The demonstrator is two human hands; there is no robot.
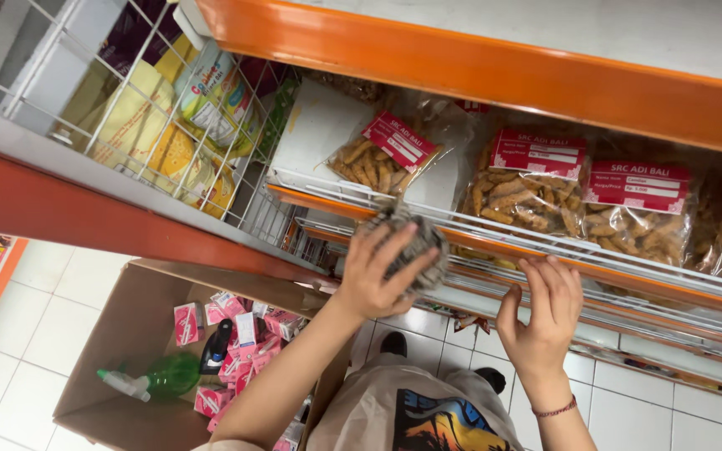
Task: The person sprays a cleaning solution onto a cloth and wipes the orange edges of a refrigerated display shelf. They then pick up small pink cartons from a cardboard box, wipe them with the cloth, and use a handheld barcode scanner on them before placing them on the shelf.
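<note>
My left hand [373,271] grips a crumpled grey patterned cloth [415,242] and presses it against the front rail of a shop shelf [495,238]. My right hand [545,313] rests with its fingers apart on the same rail a little to the right, holding nothing. A thin bracelet sits on that wrist. On the shelf behind the rail lie clear bags of brown fried snacks [524,200] with red labels, one bag [378,159] just above the cloth.
An orange shelf edge [478,71] runs overhead. To the left stands a white wire basket [152,108] with yellow packets. On the tiled floor sits an open cardboard box [119,334] holding small pink packs [240,342] and a green spray bottle [156,377].
</note>
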